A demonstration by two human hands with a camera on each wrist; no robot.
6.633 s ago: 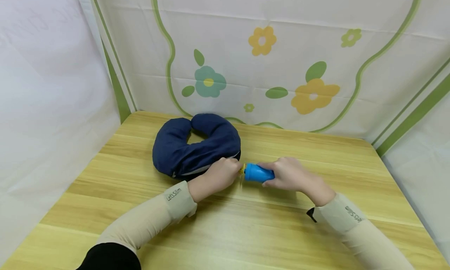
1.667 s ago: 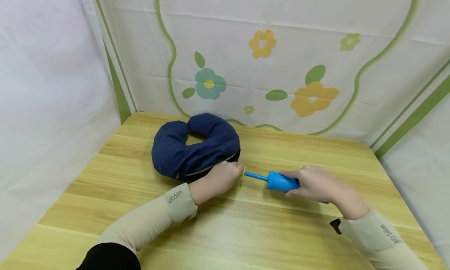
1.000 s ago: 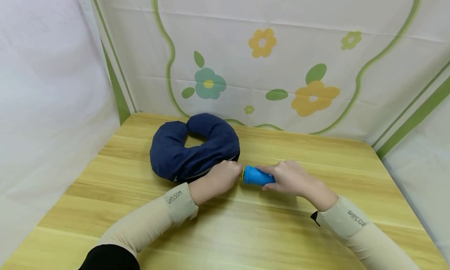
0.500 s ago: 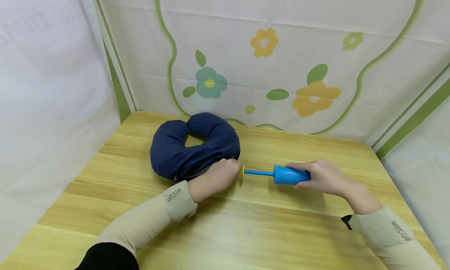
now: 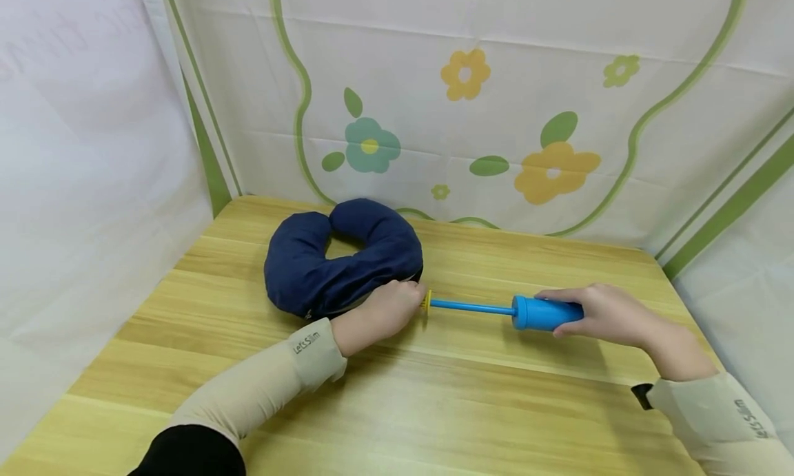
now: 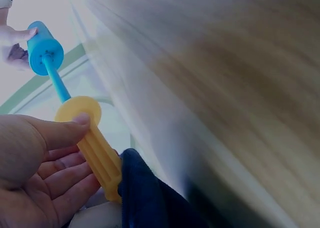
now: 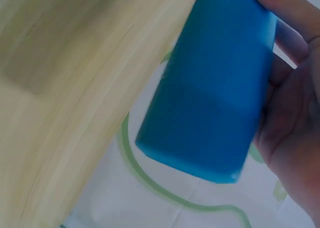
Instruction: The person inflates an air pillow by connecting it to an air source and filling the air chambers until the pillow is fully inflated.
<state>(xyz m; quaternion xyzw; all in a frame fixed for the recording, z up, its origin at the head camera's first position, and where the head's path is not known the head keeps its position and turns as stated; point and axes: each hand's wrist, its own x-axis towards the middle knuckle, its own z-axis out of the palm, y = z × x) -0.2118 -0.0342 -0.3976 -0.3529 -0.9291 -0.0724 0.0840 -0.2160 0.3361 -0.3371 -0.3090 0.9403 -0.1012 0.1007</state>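
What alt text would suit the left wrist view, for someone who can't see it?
A left hand's grip holds a pump-like tool by its ridged yellow body, its lower end beside navy fabric. A blue rod leads to a blue cylinder in the right hand's grip, upper left; a wooden surface fills the right.

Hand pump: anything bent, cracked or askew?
Nothing stands out: the blue rod looks straight between the yellow handle in the left hand and blue cylinder in the right hand; no cracks visible where uncovered.

beige sleeves point(image 5: 238, 397) | "Let's Slim" cuff lettering point(image 5: 307, 343) | black upper sleeve point(image 5: 192, 452) | black right-wrist tab point(image 5: 642, 396)
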